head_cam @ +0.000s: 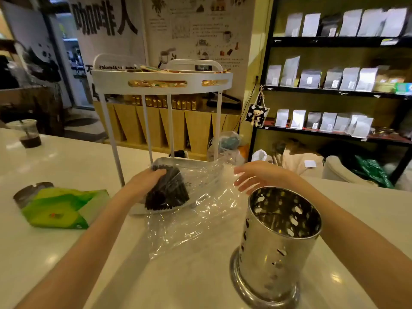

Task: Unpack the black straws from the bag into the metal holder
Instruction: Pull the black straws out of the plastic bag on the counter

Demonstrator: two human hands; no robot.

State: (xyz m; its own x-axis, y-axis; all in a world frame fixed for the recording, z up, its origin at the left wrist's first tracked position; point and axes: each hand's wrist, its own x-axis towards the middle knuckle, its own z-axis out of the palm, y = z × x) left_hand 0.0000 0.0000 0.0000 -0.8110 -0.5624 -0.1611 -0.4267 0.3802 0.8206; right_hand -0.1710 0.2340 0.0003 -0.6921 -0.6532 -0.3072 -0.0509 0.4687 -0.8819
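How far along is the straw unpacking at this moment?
Early to midway. Done: the black straws look mostly clear of the clear plastic bag, which lies crumpled on the counter. In hand: the left hand grips the bundle; the right hand hovers open beside the bag. Left: the metal holder looks empty, so no straws are in yet.

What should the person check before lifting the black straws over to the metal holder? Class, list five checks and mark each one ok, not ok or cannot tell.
1. Left hand grips the black straws: ok.
2. Straws free of the clear plastic bag: cannot tell; film lies around them.
3. Metal holder upright on the counter: ok.
4. Holder empty, room for the bundle: ok.
5. Right hand open, free to pull the bag away: ok.
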